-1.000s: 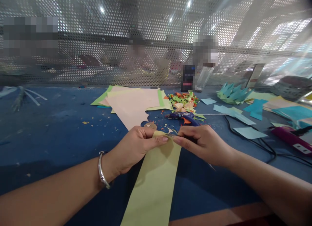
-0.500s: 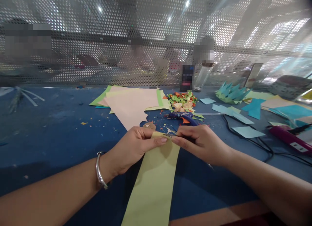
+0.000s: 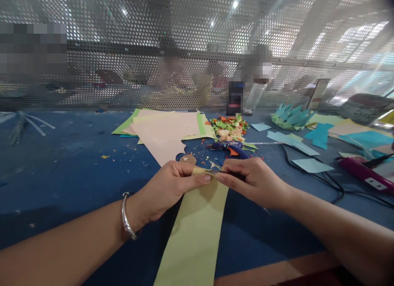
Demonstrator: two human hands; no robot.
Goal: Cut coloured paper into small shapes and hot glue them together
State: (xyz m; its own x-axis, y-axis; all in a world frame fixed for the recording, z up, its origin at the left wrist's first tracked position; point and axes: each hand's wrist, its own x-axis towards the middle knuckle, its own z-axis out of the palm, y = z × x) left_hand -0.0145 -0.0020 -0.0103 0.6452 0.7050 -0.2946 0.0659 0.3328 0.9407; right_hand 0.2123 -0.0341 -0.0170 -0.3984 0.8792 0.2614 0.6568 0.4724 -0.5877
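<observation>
A long pale yellow-green paper strip [image 3: 197,232] runs from the front edge of view up to both hands. My left hand [image 3: 168,185] is closed, pinching the strip's folded or curled top edge between thumb and fingers. Opposite it, my right hand [image 3: 257,181] is closed around a thin metal tool [image 3: 212,171], whose narrow tip lies at the paper's top edge. Most of the tool is hidden in the fingers, so its kind is unclear. Just beyond the hands lies a small round brownish piece [image 3: 188,159].
Beyond the hands lie pink and green paper sheets [image 3: 166,134], a pile of paper scraps [image 3: 230,128] and a blue glue gun [image 3: 235,148]. Right are a blue paper crown-like piece [image 3: 292,116], loose blue paper pieces [image 3: 312,166], black cables [image 3: 334,187] and a purple power strip [image 3: 366,175].
Both hands keep nearly the same grip on the paper and the tool. The view has shifted very slightly; nothing else has visibly moved.
</observation>
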